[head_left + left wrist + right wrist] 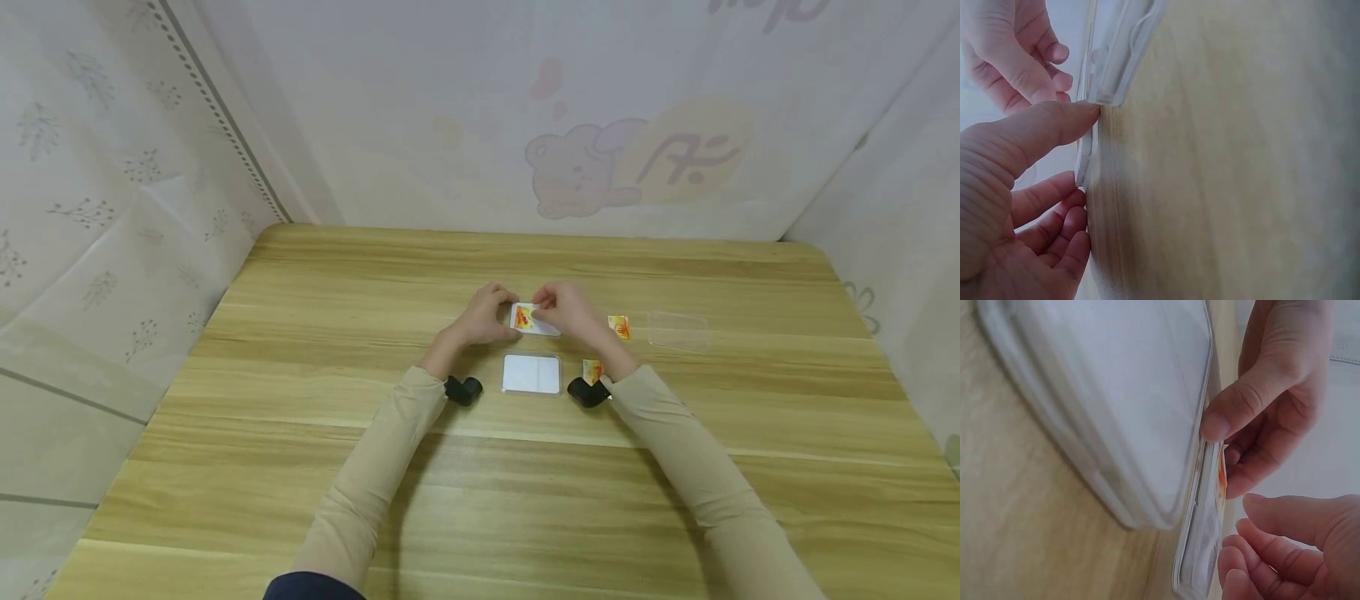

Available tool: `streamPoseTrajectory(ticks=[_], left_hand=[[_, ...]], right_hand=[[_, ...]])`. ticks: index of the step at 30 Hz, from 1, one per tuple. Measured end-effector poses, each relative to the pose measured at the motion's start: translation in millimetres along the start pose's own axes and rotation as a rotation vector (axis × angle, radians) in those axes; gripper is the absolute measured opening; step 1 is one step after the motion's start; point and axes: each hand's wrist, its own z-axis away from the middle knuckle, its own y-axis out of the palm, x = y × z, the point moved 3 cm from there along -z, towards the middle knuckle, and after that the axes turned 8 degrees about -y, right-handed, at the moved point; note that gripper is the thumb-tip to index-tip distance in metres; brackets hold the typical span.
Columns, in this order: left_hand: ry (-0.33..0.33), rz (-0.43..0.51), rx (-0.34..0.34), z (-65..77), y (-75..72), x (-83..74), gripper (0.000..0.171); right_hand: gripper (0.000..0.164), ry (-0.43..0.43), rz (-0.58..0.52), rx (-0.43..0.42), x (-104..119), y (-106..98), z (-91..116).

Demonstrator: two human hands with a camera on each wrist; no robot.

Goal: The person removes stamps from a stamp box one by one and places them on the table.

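My left hand holds a shallow clear-rimmed plastic case with a white inside, its thumb at the near edge and fingers at the far edge. A small orange and yellow printed card lies on the white at the case's left part. Over the right part of this case hovers my right hand, its fingers loosely bent. In the right wrist view, a gap shows between the right thumb and fingers, with nothing visible in it. Nearer to me lies a second white-filled case, flat on the table.
Right of the hands, a clear plastic cover lies on the wooden table. Two more orange printed cards lie nearby, one card beside the right wrist and another card partly behind the black wrist camera. Patterned curtains surround the table.
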Motion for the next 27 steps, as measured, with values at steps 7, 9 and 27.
streamPoseTrajectory(ticks=[7,9,27], left_hand=[[0.008,-0.001,-0.005,-0.6,0.2,-0.3,0.056],[0.008,0.000,-0.007,-0.4,0.2,-0.3,0.056],[0.012,-0.011,-0.006,0.1,-0.6,-1.1,0.057]], right_hand=[[0.017,0.004,0.018,0.014,1.1,3.0,-4.1],[0.016,0.007,0.027,0.018,1.6,3.6,-5.0],[0.017,0.030,0.103,0.045,6.6,8.5,-9.5]])
